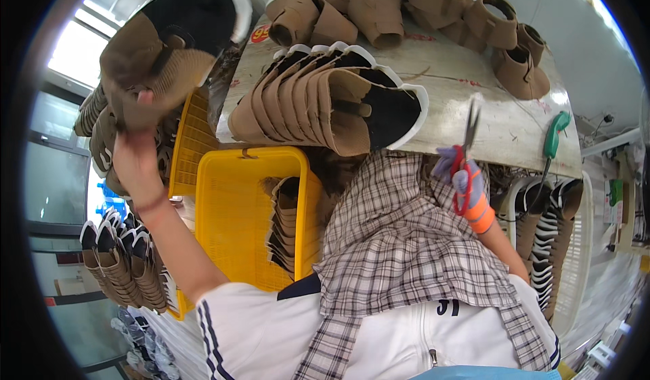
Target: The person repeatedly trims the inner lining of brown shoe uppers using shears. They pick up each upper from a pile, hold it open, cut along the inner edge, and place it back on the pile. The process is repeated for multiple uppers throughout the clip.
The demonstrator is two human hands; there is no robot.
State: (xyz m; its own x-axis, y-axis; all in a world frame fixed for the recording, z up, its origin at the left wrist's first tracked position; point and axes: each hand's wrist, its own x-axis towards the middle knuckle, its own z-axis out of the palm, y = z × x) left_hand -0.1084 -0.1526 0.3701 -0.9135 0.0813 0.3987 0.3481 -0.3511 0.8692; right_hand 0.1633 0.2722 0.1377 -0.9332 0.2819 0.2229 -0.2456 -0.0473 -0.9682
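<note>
My left hand (137, 158) is raised at the far left, its fingers closed on the lower part of a brown shoe upper (128, 51) with black lining and a white edge. The upper is slightly smeared by motion. My right hand (479, 192), in a purple and orange glove, grips a pair of scissors (470, 131) by the red handles. Their blades point up over the table's front edge, apart from any upper. Between my hands, several similar uppers (349, 136) lie nested in a row on the table (447, 119).
Several brown tube-shaped pieces (380, 7) stand along the table's back. A green-handled tool (556, 135) lies at the right edge. Below, a yellow basket (230, 224) holds stacked uppers. More nested uppers (132, 268) hang at left, and others (565, 204) fill a white basket (583, 244) at right.
</note>
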